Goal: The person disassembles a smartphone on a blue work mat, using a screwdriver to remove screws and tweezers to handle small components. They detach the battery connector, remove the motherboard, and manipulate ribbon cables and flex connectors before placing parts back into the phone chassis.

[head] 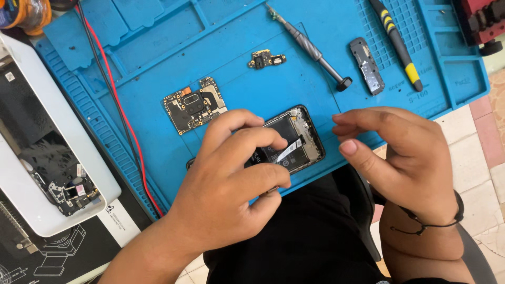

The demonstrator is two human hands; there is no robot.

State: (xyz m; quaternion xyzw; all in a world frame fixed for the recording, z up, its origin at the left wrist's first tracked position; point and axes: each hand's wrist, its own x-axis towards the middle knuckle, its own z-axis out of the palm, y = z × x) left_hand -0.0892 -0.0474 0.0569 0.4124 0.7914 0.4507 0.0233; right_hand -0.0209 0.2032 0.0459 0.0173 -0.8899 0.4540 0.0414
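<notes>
White label strip across opened phone at blue mat's near edge. Left hand curled, fingertips pinching it; right hand half open, empty, just beside.

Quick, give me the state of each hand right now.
Left hand: fingers closed on the opened phone, pinching at its battery area.
Right hand: open, fingers loosely curled, holding nothing, just right of the phone.

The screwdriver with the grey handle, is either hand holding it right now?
No, the grey-handled screwdriver lies untouched on the blue mat, while the left hand rests on the opened phone.
</notes>
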